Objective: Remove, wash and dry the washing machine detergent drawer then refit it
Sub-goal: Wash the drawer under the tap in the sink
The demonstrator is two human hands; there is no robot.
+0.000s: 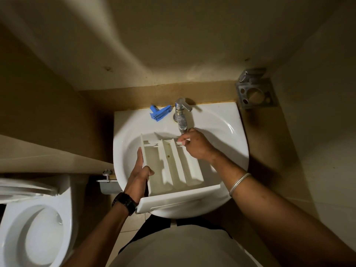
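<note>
Detergent drawer point(173, 166) held over sink point(221, 120), frame centre: my left grip point(139, 170) clasps its side, right grip point(194, 145) pinches far corner under tap point(181, 116).

A white toilet point(36, 224) sits at the lower left with its lid point(25, 186) raised against the wall. Just beside the basin's left edge, a metal paper holder point(107, 183) is fixed to the wall, with a small knob on top. On the right wall, near the basin's back right corner, hangs a metal toothbrush holder point(255, 94) with one large round hole and several small ones. A beige ledge point(154, 95) runs along behind the basin. The walls point(173, 35) are plain beige with a few dark specks. Pale floor tiles point(133, 224) show below the basin's front edge.
</note>
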